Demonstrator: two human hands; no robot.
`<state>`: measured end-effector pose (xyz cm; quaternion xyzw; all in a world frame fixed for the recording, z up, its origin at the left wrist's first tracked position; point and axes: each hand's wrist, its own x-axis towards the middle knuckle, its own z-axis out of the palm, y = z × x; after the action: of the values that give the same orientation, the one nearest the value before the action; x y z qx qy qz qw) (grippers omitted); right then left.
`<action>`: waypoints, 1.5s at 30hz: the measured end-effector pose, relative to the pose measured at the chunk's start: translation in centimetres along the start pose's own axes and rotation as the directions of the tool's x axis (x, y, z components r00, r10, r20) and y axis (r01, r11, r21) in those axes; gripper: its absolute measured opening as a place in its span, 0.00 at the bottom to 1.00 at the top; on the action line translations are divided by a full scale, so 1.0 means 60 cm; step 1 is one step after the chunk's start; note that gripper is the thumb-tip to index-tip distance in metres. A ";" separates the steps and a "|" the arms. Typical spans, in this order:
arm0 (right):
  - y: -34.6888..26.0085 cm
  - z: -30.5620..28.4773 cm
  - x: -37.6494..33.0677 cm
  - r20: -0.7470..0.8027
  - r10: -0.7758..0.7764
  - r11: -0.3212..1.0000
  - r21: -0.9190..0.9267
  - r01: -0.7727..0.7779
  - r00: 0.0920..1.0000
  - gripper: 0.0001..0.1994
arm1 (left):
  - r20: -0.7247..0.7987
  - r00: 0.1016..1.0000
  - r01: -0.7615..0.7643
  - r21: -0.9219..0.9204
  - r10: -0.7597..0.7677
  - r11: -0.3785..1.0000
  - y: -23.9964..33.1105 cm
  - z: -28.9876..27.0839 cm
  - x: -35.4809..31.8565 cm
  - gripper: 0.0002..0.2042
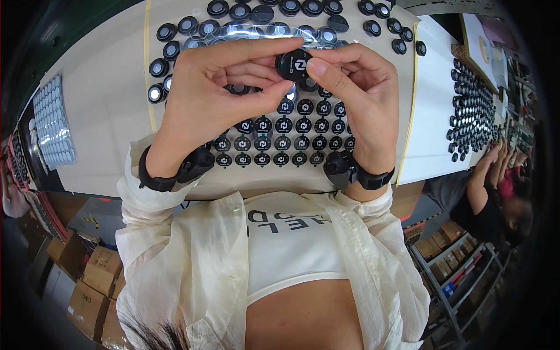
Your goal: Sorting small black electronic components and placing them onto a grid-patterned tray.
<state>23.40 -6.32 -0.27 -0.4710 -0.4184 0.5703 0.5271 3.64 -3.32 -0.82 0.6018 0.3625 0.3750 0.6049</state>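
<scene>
A black round disc (290,65) with a white printed mark is held up between my two hands over the table. My left hand (219,79) curves round its left side, with the index finger above it and the thumb below. My right hand (364,87) pinches its right edge between thumb and index finger. Under my hands are rows of matching black round labels (282,143) with white marks. Behind the hands lies clear plastic film (274,32), partly over black round pucks with grey centres. My hands hide part of the rows. A black strap with a small device is on each wrist.
More black pucks (158,67) stand along the left and far sides, with a smaller group (394,26) at far right. A sheet of pale round pieces (53,122) lies left. Yellow tape lines (406,116) cross the table. At right are dense puck rows (466,111) and other people.
</scene>
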 end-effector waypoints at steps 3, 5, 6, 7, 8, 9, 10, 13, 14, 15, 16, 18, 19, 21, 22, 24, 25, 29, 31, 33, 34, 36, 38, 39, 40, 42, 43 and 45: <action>0.000 -0.006 0.001 0.033 0.003 0.995 -0.101 0.000 0.999 0.07 | 0.003 1.000 -0.001 0.014 0.001 1.000 0.002 -0.001 -0.001 0.23; 0.000 -0.006 0.001 0.030 0.021 0.993 -0.114 -0.017 0.999 0.07 | 0.006 1.000 0.002 0.025 -0.002 1.000 0.002 -0.001 0.000 0.23; 0.000 -0.006 0.001 0.030 0.021 0.993 -0.114 -0.018 0.999 0.07 | 0.006 1.000 0.003 0.025 -0.004 1.000 0.001 -0.001 0.000 0.23; 0.000 -0.005 0.001 0.028 0.016 0.997 -0.079 -0.014 0.999 0.07 | 0.006 1.000 0.005 0.025 -0.005 1.000 0.000 -0.001 0.001 0.23; 0.001 -0.004 0.001 0.025 0.012 0.999 -0.046 -0.011 1.000 0.07 | 0.006 1.000 0.005 0.025 -0.005 1.000 -0.001 -0.001 0.001 0.23; 0.002 -0.004 0.001 0.025 0.012 0.999 -0.046 -0.011 1.000 0.07 | 0.004 1.000 0.015 0.016 -0.015 1.000 -0.003 0.000 0.002 0.23; 0.003 -0.004 0.000 0.020 0.017 1.000 -0.017 -0.017 1.000 0.07 | 0.003 1.000 0.024 0.006 -0.024 1.000 -0.004 0.001 0.002 0.23; 0.003 -0.007 -0.001 0.017 0.029 0.999 0.019 -0.029 0.999 0.07 | 0.019 0.999 0.051 -0.016 -0.051 0.999 -0.002 -0.001 0.003 0.23; 0.004 -0.008 -0.001 0.021 0.035 0.999 0.025 -0.036 0.999 0.07 | 0.019 0.998 0.052 -0.015 -0.052 0.999 -0.002 0.000 0.003 0.23; 0.004 -0.009 0.000 0.021 0.035 0.999 0.025 -0.036 0.999 0.07 | 0.015 0.999 0.048 -0.014 -0.048 0.999 -0.002 0.000 0.003 0.23; 0.006 -0.011 0.001 0.032 0.030 1.000 0.007 -0.031 0.999 0.07 | 0.012 0.999 0.044 -0.012 -0.044 0.999 -0.002 0.001 0.002 0.23; 0.006 -0.009 0.001 0.042 0.025 1.000 -0.010 -0.025 0.999 0.07 | 0.004 1.000 0.021 0.006 -0.021 1.000 -0.003 0.003 0.002 0.23; 0.006 -0.003 0.001 0.019 0.003 1.000 -0.017 -0.002 1.000 0.07 | -0.004 1.000 -0.002 0.024 0.002 1.000 -0.003 0.003 0.001 0.23; 0.008 0.000 0.001 -0.004 -0.020 0.999 -0.025 0.020 1.000 0.07 | -0.004 1.000 0.001 0.026 -0.001 1.000 -0.003 0.002 0.000 0.23; 0.010 -0.002 0.000 -0.005 -0.014 0.997 -0.073 0.014 1.000 0.07 | -0.004 1.000 0.004 0.028 -0.004 1.000 -0.003 0.001 0.000 0.23; 0.011 -0.001 0.000 -0.006 -0.008 0.993 -0.121 0.007 1.000 0.06 | -0.009 1.000 0.018 0.032 -0.018 0.999 0.000 0.002 0.000 0.23; 0.011 0.002 0.000 -0.028 -0.028 0.990 -0.138 0.024 0.999 0.06 | -0.015 0.999 0.032 0.036 -0.031 0.999 0.001 0.003 0.000 0.23; 0.017 0.004 0.000 -0.067 -0.064 0.971 -0.234 0.047 0.996 0.04 | -0.034 0.999 0.019 0.094 -0.016 0.995 -0.002 0.004 0.000 0.22; 0.020 0.006 0.001 -0.081 -0.078 0.948 -0.314 0.049 0.994 0.04 | -0.016 1.000 0.004 0.139 -0.002 0.990 -0.008 0.004 0.004 0.21; 0.021 0.011 0.003 -0.096 -0.096 0.918 -0.393 0.051 0.991 0.04 | -0.019 0.999 0.041 0.110 -0.039 0.993 -0.015 0.001 0.008 0.20; 0.020 0.017 0.003 -0.129 -0.097 0.911 -0.411 0.036 0.987 0.04 | -0.021 0.997 0.078 0.079 -0.076 0.994 -0.016 -0.001 0.011 0.18; 0.022 0.017 0.005 -0.167 -0.105 0.900 -0.435 0.022 0.980 0.05 | 0.021 0.995 0.095 0.100 -0.097 0.991 -0.010 -0.013 0.024 0.17; 0.035 0.007 0.010 -0.187 -0.239 0.863 -0.491 0.120 0.953 0.06 | 0.080 0.997 -0.012 0.216 -0.005 0.976 -0.007 -0.034 0.052 0.14; 0.035 -0.005 0.011 -0.133 -0.238 0.849 -0.510 0.139 0.962 0.07 | 0.069 0.997 -0.069 0.368 0.046 0.927 -0.011 -0.057 0.081 0.15; 0.026 -0.016 0.015 -0.126 -0.242 0.845 -0.515 0.145 0.962 0.07 | 0.059 0.993 -0.116 0.512 0.100 0.851 -0.007 -0.080 0.112 0.15; 0.020 -0.049 0.020 -0.109 -0.234 0.664 -0.744 0.077 0.966 0.13 | -0.060 0.994 -0.031 0.650 0.092 0.759 0.003 -0.102 0.179 0.14; 0.006 -0.055 0.029 -0.027 -0.167 0.601 -0.795 0.080 0.986 0.18 | -0.161 0.982 0.046 0.712 0.099 0.701 0.028 -0.134 0.178 0.14; 0.013 -0.097 0.042 0.007 -0.150 0.498 -0.863 0.081 0.989 0.17 | -0.059 0.969 -0.055 0.895 0.241 0.442 -0.040 -0.198 0.251 0.15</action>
<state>28.95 -4.00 -2.45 -0.6607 -0.6583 0.2339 0.2746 -0.03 15.52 -3.19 0.8217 0.5024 0.2344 0.1324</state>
